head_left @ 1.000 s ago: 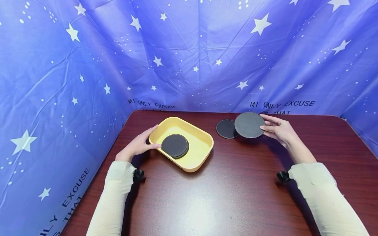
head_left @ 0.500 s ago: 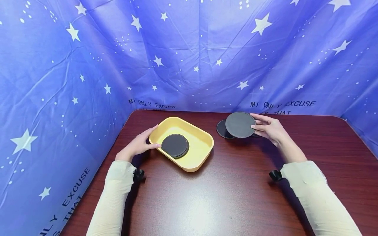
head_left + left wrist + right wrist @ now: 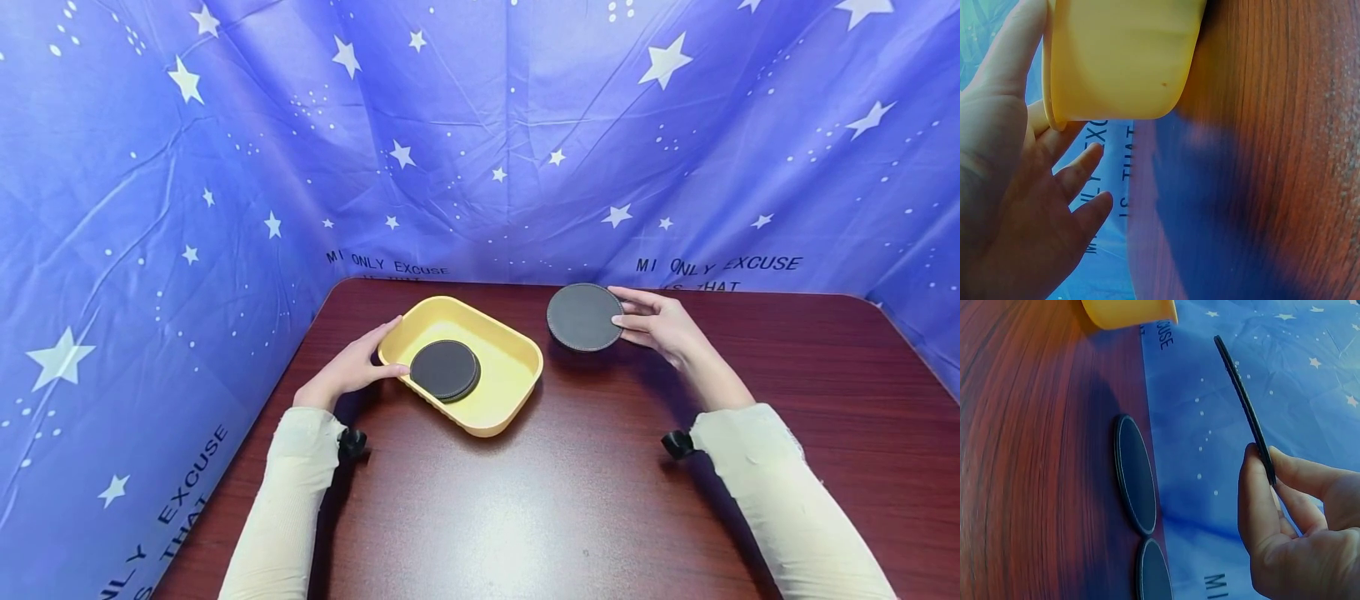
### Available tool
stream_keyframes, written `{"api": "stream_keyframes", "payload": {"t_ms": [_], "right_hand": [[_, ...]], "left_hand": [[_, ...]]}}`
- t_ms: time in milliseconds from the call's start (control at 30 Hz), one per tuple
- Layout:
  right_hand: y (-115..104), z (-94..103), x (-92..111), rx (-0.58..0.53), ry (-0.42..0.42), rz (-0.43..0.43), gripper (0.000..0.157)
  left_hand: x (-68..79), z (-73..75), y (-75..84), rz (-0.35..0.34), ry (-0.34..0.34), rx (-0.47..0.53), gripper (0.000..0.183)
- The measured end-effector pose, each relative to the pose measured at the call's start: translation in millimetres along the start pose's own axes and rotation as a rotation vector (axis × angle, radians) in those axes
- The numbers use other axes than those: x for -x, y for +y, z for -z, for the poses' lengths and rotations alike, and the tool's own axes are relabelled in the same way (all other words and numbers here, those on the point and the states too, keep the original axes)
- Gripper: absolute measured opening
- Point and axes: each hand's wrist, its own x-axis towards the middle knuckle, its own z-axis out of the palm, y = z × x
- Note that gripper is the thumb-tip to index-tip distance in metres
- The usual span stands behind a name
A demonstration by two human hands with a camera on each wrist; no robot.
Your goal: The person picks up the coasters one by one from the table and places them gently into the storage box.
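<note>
My left hand (image 3: 348, 364) grips the corner of a yellow rectangular tub (image 3: 506, 392), thumb at the near rim and the other fingers along the left side. Inside the tub lies a small stack of round black coasters (image 3: 445, 370). Above the table, to the tub's right, my right hand (image 3: 660, 329) pinches one round black coaster (image 3: 585, 317) by its right edge between thumb and fingers. The right wrist view shows that coaster edge-on, with two more lying on the table: a nearer-to-tub coaster (image 3: 1136, 475) and another coaster (image 3: 1155, 575). From the head view the held coaster covers the spot where they lie.
The dark red wooden table (image 3: 585, 492) has rounded back corners. A blue star-printed curtain (image 3: 502, 125) hangs behind it and along both sides. Black straps (image 3: 678, 444) show at the sleeve cuffs.
My right hand has moved left with the coaster, which now overlaps the place of the coaster on the table. The left hand and tub stay put.
</note>
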Motion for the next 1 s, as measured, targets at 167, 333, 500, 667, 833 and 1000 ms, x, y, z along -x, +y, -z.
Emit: {"api": "stream_keyframes", "payload": {"t_ms": [167, 333, 500, 667, 833, 1000], "right_hand": [[0, -11.6, -4, 0.001, -0.020, -0.006, 0.059], [1, -20.3, -9, 0.038, -0.027, -0.018, 0.064], [2, -29.1, -12, 0.058, -0.043, -0.018, 0.065], [1, -38.6, -14, 0.063, -0.063, -0.021, 0.066], [1, -48.3, -17, 0.101, -0.070, -0.015, 0.066], [1, -58.5, -21, 0.090, -0.082, -0.010, 0.065]], "left_hand": [[-0.2, -0.2, 0.0, -0.005, 0.005, 0.005, 0.094], [-0.3, -0.1, -0.1, -0.005, 0.005, 0.006, 0.094], [-0.4, 0.3, -0.4, -0.001, 0.003, 0.007, 0.094], [-1.0, -0.1, -0.8, 0.004, -0.001, 0.004, 0.094], [-1.0, -0.4, -1.3, 0.005, 0.000, 0.005, 0.094], [-0.9, -0.3, -1.7, 0.009, 0.002, 0.008, 0.095]]}}
